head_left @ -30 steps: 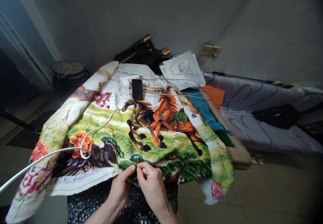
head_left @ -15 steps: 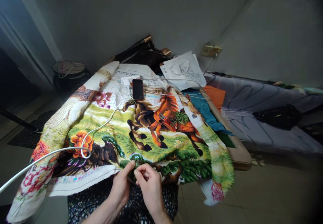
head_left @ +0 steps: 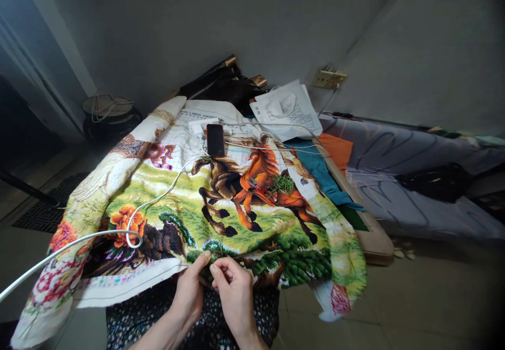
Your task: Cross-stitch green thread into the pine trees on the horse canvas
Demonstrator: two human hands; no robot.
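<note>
A large cross-stitch cloth (head_left: pixel 272 229) with running horses lies spread before me, its near edge over my lap. My left hand (head_left: pixel 188 289) is closed on that near edge, thumb on top by the dark green stitching and fingers underneath. Beside it, my right hand (head_left: pixel 235 292) is pinched, thumb against forefinger, just over the cloth; whatever is between those fingertips is too small to make out. On the orange horse rest red-handled scissors (head_left: pixel 263 190) and a tangle of green thread (head_left: pixel 284 184).
A phone (head_left: pixel 215 140) lies on the cloth, and a white cable (head_left: pixel 51 258) loops across its left half. Rolled cloth (head_left: pixel 106 182) lines the left side. Behind are a white bag (head_left: pixel 288 109) and black plastic (head_left: pixel 221 84). A wall socket (head_left: pixel 329 78) sits at back right.
</note>
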